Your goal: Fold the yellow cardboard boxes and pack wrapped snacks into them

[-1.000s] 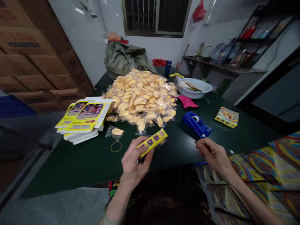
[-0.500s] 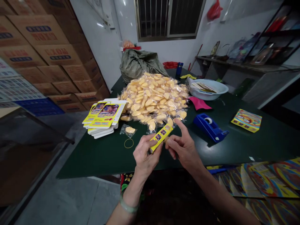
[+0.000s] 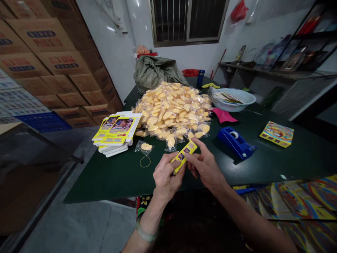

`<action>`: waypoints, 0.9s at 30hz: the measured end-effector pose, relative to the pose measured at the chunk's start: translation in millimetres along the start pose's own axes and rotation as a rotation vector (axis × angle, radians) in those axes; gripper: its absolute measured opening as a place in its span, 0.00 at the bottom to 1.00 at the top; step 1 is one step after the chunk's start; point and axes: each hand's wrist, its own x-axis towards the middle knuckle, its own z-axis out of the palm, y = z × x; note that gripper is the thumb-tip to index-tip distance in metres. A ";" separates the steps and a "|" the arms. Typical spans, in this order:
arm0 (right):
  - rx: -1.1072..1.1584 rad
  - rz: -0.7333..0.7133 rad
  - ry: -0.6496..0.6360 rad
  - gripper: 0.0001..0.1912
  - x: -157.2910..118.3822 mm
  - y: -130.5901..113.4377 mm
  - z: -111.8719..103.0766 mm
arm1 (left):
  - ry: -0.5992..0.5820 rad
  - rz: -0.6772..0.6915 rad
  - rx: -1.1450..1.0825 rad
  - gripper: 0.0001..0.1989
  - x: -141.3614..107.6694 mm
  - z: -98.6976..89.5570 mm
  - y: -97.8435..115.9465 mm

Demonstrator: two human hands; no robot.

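A small yellow box [image 3: 187, 150] with pictures on its narrow side is held tilted over the table's front part. My left hand [image 3: 166, 174] is wrapped round its lower end. At its upper right end my right hand [image 3: 206, 165] grips it, the thumb on the printed side and the index finger at the far end. Beyond the hands lies a large pile of wrapped yellow pieces [image 3: 171, 109]. One wrapped piece [image 3: 146, 147] lies apart, with a rubber band [image 3: 145, 162] in front of it. Flat yellow cartons [image 3: 121, 130] are stacked on the left.
On the green table [image 3: 113, 182], a blue tape dispenser [image 3: 235, 142], a pink cloth [image 3: 224, 115], a colourful box [image 3: 277, 133] and a pale basin [image 3: 243, 102] stand to the right. A grey-green sack [image 3: 158, 72] is behind the pile. Brown cartons [image 3: 42, 38] are stacked at left.
My right hand has closed onto the small yellow box, its raised index finger now down at the far end. The box and my left hand have shifted slightly right.
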 end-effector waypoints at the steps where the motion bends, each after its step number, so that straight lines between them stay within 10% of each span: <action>1: -0.008 0.042 0.011 0.38 1.0 -0.4 0.0 | -0.012 0.012 -0.002 0.13 -0.9 1.0 1.4; 5: -0.044 0.180 -0.083 0.22 8.2 -3.2 2.2 | -0.037 0.061 0.015 0.12 -1.0 3.3 5.4; 13: 0.218 0.091 -0.231 0.30 9.3 6.6 25.0 | 0.183 -0.035 0.102 0.12 7.6 -14.6 -0.6; 21: -0.043 0.148 -0.180 0.31 15.7 48.2 46.6 | 0.525 -0.376 0.006 0.06 12.1 -33.9 -2.3; 27: -1.081 -0.733 0.051 0.26 9.2 83.0 11.5 | 0.896 -0.828 0.078 0.16 17.6 -87.3 -38.5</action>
